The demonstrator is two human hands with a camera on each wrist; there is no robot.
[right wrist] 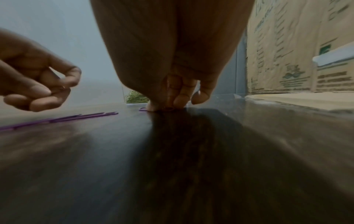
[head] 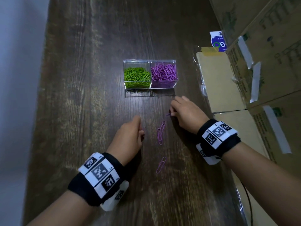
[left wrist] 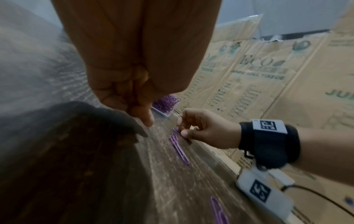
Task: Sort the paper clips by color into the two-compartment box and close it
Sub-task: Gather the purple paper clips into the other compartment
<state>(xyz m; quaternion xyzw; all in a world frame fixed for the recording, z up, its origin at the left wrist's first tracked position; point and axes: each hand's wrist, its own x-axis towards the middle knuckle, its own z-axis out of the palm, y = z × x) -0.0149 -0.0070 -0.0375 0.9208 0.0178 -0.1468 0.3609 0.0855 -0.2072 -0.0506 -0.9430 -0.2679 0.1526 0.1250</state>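
Note:
A clear two-compartment box point(head: 175, 74) stands on the dark wood table, top open. Green clips point(head: 136, 77) fill its left half, purple clips point(head: 163, 72) its right. My right hand point(head: 170, 113) pinches the end of a purple paper clip point(head: 168, 114) against the table just in front of the box; in the right wrist view its fingertips point(right wrist: 179, 103) press down on that clip point(right wrist: 142, 109). Two overlapping loose purple clips point(head: 160, 132) and one nearer me point(head: 161, 164) lie between my hands. My left hand point(head: 141, 131) hovers left of them, fingers loosely curled, holding nothing.
Cardboard cartons point(head: 260, 62) line the right side, with a flat plastic-wrapped cardboard pack point(head: 218, 82) lying against the table's right edge. A black cable point(head: 249, 201) runs along it. The table's left edge point(head: 42, 95) borders a pale wall.

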